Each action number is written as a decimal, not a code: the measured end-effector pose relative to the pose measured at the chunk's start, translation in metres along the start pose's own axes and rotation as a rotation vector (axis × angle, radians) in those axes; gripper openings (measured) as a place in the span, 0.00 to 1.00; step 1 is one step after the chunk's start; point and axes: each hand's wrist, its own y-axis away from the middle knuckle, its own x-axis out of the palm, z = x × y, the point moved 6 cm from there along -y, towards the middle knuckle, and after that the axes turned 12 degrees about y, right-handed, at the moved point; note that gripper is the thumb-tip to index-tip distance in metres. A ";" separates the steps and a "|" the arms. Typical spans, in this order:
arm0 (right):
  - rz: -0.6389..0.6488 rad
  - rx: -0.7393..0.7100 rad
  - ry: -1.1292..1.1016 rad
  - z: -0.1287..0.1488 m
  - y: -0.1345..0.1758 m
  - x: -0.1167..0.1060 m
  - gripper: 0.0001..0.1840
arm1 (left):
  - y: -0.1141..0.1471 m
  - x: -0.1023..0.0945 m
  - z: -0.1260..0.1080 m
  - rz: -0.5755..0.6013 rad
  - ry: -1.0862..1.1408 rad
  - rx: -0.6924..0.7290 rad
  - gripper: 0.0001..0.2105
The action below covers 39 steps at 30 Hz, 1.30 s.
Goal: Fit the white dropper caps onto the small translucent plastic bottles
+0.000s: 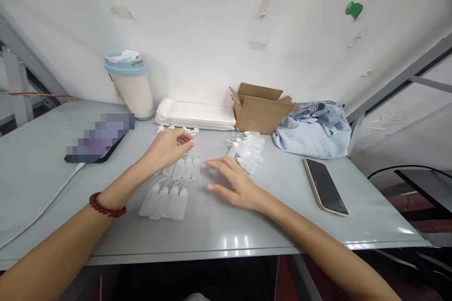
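Observation:
My left hand (172, 145) hovers over the back row of small translucent squeeze bottles (187, 168). Its fingers are curled, with a gap between thumb and fingertips, and nothing shows between them. Just behind it are several small white caps (194, 131), partly hidden by the hand. My right hand (236, 186) is open, fingers spread, to the right of the bottle rows and holding nothing. A front row of bottles (165, 202) lies nearer me, with thin curved tubes at their tops. Beyond my right hand is a loose pile of similar bottles (249, 150).
Along the wall stand a blue-lidded tumbler (130, 84), a stack of white envelopes (197, 115), an open cardboard box (263, 113) and a crumpled light-blue cloth (314, 131). A phone (325, 187) lies right; another device (102, 143) with a white cable (45, 207) lies left.

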 end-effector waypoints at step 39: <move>0.155 -0.011 0.243 0.000 -0.005 0.025 0.21 | 0.017 0.014 -0.019 0.015 0.197 -0.013 0.14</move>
